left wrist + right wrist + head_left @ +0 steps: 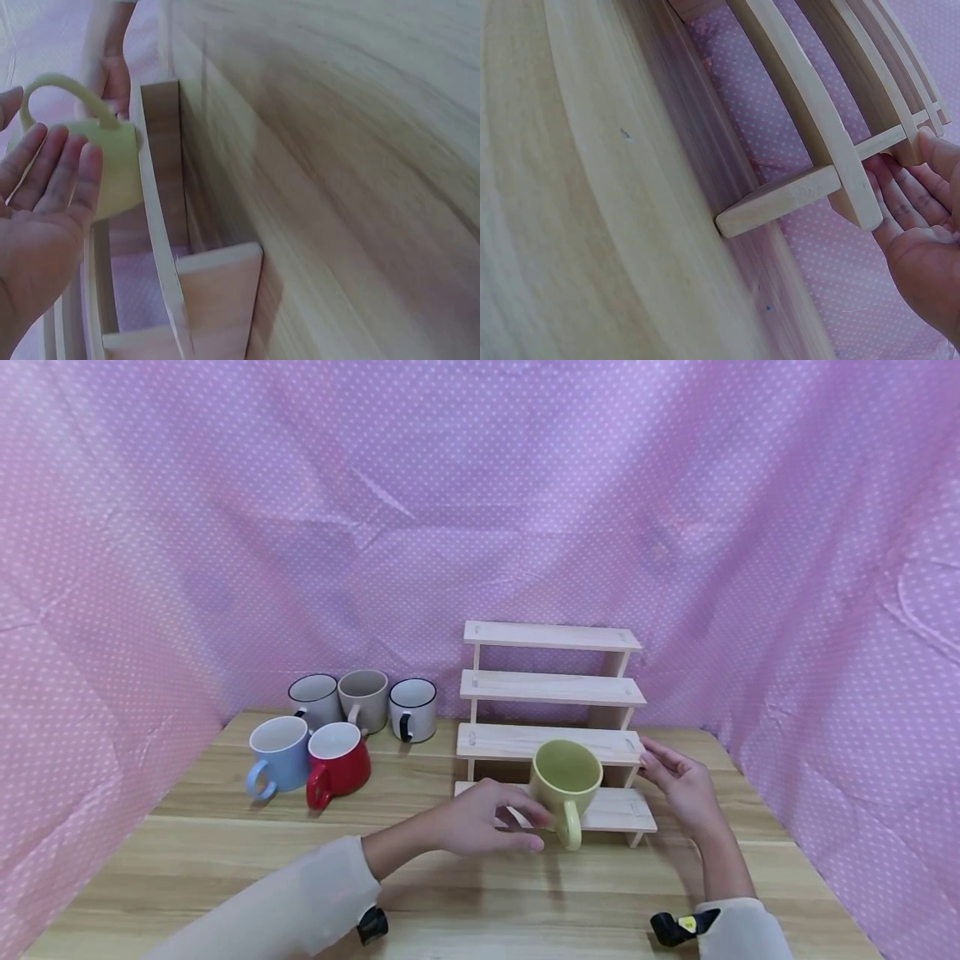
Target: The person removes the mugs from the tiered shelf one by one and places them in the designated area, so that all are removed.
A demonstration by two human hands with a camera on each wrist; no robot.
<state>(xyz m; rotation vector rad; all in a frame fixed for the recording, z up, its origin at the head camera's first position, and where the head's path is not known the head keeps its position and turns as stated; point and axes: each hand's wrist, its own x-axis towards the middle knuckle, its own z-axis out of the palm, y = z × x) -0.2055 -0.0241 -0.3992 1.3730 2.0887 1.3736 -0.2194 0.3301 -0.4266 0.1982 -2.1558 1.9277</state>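
A yellow-green mug stands upright on the lowest step of a light wooden tiered shelf, its handle toward the front. Beside the mug's left side is my left hand, fingers extended and thumb apart from them. In the left wrist view the left hand's straight fingers overlap the mug below its handle. My right hand holds the right end of the shelf's second step from the bottom. The right wrist view shows its thumb at that board's edge and its fingers beneath.
On the table's left stand a light blue mug, a red mug, a beige mug and two white mugs with dark rims. A pink dotted cloth hangs behind and along both sides of the wooden table.
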